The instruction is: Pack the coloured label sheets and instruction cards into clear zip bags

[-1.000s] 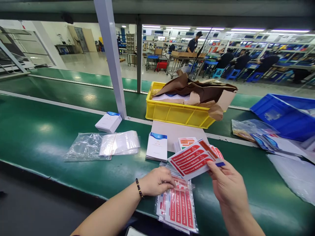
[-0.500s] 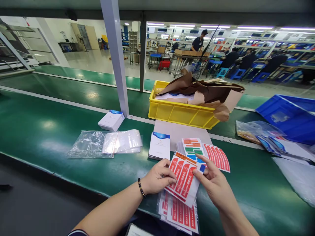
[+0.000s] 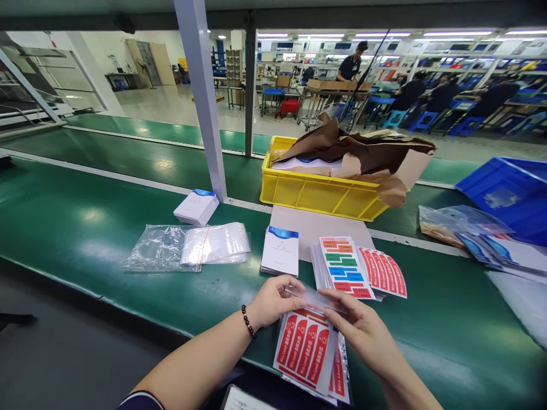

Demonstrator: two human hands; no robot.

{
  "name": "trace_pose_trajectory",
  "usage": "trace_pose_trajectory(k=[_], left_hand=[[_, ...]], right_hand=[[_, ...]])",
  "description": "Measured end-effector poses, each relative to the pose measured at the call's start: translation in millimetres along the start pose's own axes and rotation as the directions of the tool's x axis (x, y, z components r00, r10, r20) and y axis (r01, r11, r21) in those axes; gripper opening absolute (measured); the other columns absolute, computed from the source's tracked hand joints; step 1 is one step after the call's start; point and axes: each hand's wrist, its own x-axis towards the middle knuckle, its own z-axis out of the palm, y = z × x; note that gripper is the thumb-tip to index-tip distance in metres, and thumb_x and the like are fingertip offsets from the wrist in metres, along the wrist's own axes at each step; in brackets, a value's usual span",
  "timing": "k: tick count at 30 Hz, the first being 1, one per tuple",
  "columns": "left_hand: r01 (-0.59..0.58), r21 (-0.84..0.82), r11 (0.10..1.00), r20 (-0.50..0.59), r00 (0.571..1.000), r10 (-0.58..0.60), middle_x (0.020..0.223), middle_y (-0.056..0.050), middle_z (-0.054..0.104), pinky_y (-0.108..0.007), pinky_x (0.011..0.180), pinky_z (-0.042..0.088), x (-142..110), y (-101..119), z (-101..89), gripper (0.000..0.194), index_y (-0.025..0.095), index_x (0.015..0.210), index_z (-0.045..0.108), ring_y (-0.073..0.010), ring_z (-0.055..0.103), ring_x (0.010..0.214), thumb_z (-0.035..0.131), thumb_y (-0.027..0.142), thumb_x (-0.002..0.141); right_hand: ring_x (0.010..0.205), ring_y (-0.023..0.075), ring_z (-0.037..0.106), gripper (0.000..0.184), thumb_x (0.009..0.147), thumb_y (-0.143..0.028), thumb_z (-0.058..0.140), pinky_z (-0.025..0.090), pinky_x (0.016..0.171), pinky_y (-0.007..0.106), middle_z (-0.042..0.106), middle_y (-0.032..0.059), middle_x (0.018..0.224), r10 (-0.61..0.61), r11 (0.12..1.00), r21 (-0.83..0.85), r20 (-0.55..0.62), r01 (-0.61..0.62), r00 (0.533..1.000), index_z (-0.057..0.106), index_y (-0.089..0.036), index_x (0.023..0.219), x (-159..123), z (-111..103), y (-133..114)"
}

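My left hand (image 3: 280, 304) pinches the left side of the upper end of a clear plastic bag (image 3: 314, 299). Its right side is held between the thumb and fingers of my right hand (image 3: 361, 324). A sheet of red stickers (image 3: 302, 350), with an orange strip at its top, hangs just below my fingers and seems to be inside the bag. Under it lie more bagged sheets with red stickers (image 3: 339, 373) at the belt's near edge. Just beyond my right hand is a stack of multicoloured sticker sheets (image 3: 342, 267), with red sticker sheets (image 3: 384, 272) fanned beside it.
White-and-blue booklets (image 3: 280, 253) and another booklet stack (image 3: 196, 208) lie on the green belt (image 3: 94, 228), near clear bags (image 3: 217, 245). Behind stands a yellow crate (image 3: 316, 193) with brown paper. A blue bin (image 3: 508, 193) is at right. A white post (image 3: 200, 102) rises behind the belt.
The red sticker sheet has dropped lower, onto the bagged sheets. My hands have moved to its top, where clear plastic now shows between them. The view has shifted slightly.
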Motion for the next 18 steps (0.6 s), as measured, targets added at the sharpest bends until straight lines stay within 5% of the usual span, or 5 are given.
trace_pose_trajectory(k=[3,6,11,18], left_hand=[[0.009,0.097,0.995,-0.062,0.998,-0.003,0.061,0.0,0.054,-0.022,0.056,0.036,1.3,-0.4,0.0,0.029,0.01,0.067,0.059,-0.0092,0.047,0.056,0.067,0.038,0.063],[-0.039,0.148,0.988,-0.075,0.996,0.051,0.06,0.0,0.053,-0.021,0.056,0.036,1.1,1.9,1.1,0.026,0.011,0.065,0.059,-0.0089,0.046,0.055,0.065,0.036,0.065],[-0.089,0.229,0.969,-0.057,0.993,0.105,0.062,-0.001,0.054,-0.022,0.059,0.037,-0.4,3.0,3.7,0.023,0.011,0.062,0.058,-0.0098,0.047,0.06,0.063,0.033,0.068],[-0.121,0.164,0.979,-0.103,0.985,0.139,0.066,-0.001,0.054,-0.021,0.057,0.039,-0.4,1.2,3.4,0.018,0.012,0.071,0.056,-0.0097,0.049,0.059,0.063,0.028,0.068]], right_hand=[[0.076,0.0175,0.058,0.039,0.077,-0.038,0.053,0.048,0.069,0.03,0.061,0.0035,0.082,0.068,0.997,0.023,-0.022,-0.067,0.997,0.053,-0.019,0.111,1.7,0.1,1.8],[0.067,0.0158,0.056,0.029,0.076,-0.04,0.055,0.046,0.062,0.028,0.06,0.0019,0.073,0.095,0.995,0.004,-0.022,-0.095,0.995,0.06,-0.017,0.092,4.5,3.5,-1.1],[0.063,0.0128,0.05,0.022,0.082,-0.035,0.046,0.041,0.059,0.025,0.053,-0.0003,0.067,-0.026,0.997,-0.069,-0.014,0.025,1.0,0.053,-0.018,0.07,9.5,11.1,-5.6],[0.062,0.0124,0.049,0.021,0.084,-0.031,0.041,0.039,0.058,0.024,0.051,-0.0008,0.066,-0.071,0.988,-0.137,-0.044,0.064,0.997,0.049,-0.019,0.07,9.6,11.4,-8.6]])
